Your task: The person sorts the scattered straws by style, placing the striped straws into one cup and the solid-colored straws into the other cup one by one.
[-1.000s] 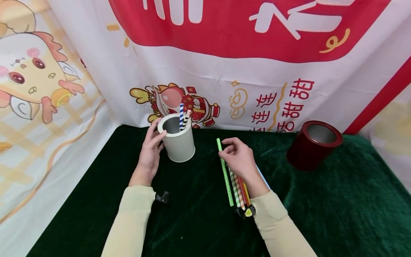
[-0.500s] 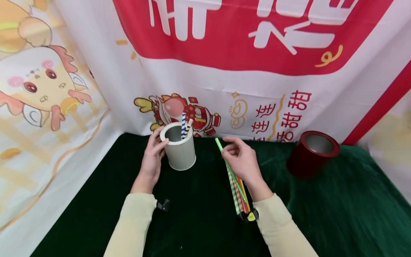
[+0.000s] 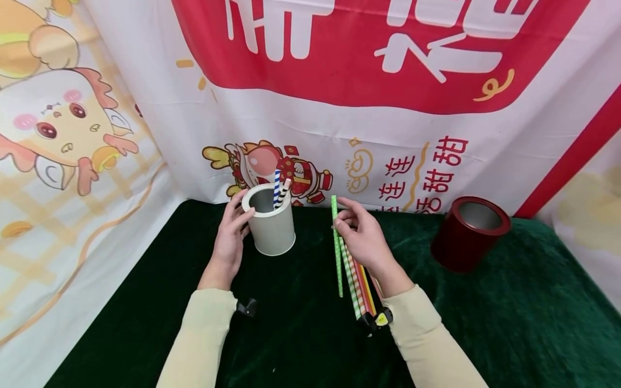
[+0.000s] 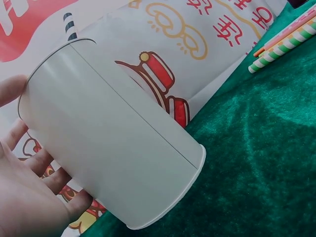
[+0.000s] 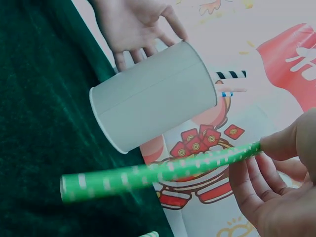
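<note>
A pale grey, white-rimmed canister [image 3: 273,233] stands on the green cloth, with a blue-striped straw [image 3: 277,186] and a black-striped straw [image 5: 232,75] poking out of its mouth. My left hand [image 3: 229,245] holds it from the left, thumb at the rim and fingers along the side [image 4: 42,163]. To its right, my right hand [image 3: 365,237] pinches a green paper straw with white dots [image 3: 338,264] between thumb and fingers near the upper end. The straw's lower end points back toward me. Beneath the right hand lie several more straws [image 3: 358,285], striped and plain, partly covered by the wrist.
At the back right stands a dark red canister [image 3: 453,245] with a grey inside. Green velvet cloth [image 3: 301,334] covers the table. Behind it hangs a white printed banner [image 3: 310,124], close to the table's back edge.
The green straw has swung from slanting over the other straws to nearly straight, left of them. The right hand has shifted slightly. The left hand stays on the grey canister.
</note>
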Available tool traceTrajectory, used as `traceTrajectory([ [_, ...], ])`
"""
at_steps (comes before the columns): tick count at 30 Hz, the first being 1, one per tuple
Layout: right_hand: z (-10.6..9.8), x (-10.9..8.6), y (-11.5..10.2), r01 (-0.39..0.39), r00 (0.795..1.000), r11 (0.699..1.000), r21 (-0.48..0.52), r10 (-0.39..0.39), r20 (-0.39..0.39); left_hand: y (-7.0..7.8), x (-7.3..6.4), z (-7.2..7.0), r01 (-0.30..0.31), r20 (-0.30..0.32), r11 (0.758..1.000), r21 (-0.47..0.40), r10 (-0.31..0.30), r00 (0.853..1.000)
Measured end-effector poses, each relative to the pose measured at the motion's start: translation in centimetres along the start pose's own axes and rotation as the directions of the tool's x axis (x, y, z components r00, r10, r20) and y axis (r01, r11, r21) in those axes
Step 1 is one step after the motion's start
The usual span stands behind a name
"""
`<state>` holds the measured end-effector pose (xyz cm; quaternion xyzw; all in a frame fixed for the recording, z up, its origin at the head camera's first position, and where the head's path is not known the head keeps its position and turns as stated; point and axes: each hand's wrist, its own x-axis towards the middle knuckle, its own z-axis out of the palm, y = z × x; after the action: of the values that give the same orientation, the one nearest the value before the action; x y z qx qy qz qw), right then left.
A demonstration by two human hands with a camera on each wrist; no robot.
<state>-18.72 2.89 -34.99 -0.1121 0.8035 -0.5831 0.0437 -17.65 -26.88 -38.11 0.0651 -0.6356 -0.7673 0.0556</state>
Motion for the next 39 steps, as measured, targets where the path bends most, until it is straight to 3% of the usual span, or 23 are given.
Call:
traceTrajectory([
  [6,-0.3,0.1,-0.6,0.015,1.0,0.996,0.086,-0.014,-0.009,0.0,-0.2,0.0,-0.002,-0.006,1.0,0.002,0.002,1.0],
  [12,-0.7,0.2,-1.3,0.087,0.996,0.981,0.173,-0.08,-0.049,0.0,-0.2,0.0,-0.012,-0.006,1.0,0.006,0.012,1.0],
  [19,-0.9,0.2,-1.9,0.14,0.99,0.968,0.207,-0.133,-0.048,0.0,-0.2,0.0,-0.009,-0.011,1.0,0.003,0.009,1.0],
  [24,-1.0,0.2,-1.8,0.191,0.981,0.966,0.175,-0.186,-0.044,-0.1,-0.3,0.0,-0.005,-0.015,1.0,0.003,0.005,1.0],
  [29,-1.0,0.1,-1.7,0.226,0.974,0.961,0.157,-0.218,-0.066,-0.1,-0.2,0.1,-0.006,-0.021,1.0,0.008,0.006,1.0],
  [33,-1.1,0.3,-2.1,0.236,0.97,0.952,0.197,-0.22,-0.1,-0.1,-0.2,0.2,-0.007,-0.023,1.0,0.013,0.007,1.0],
  [36,-1.2,0.3,-2.9,0.285,0.954,0.929,0.235,-0.252,-0.161,-0.1,-0.2,0.2,-0.01,-0.022,1.0,0.016,0.01,1.0],
  [39,-1.2,0.3,-3.9,0.379,0.914,0.895,0.236,-0.322,-0.245,-0.2,-0.1,0.2,-0.013,-0.019,1.0,0.016,0.014,1.0],
])
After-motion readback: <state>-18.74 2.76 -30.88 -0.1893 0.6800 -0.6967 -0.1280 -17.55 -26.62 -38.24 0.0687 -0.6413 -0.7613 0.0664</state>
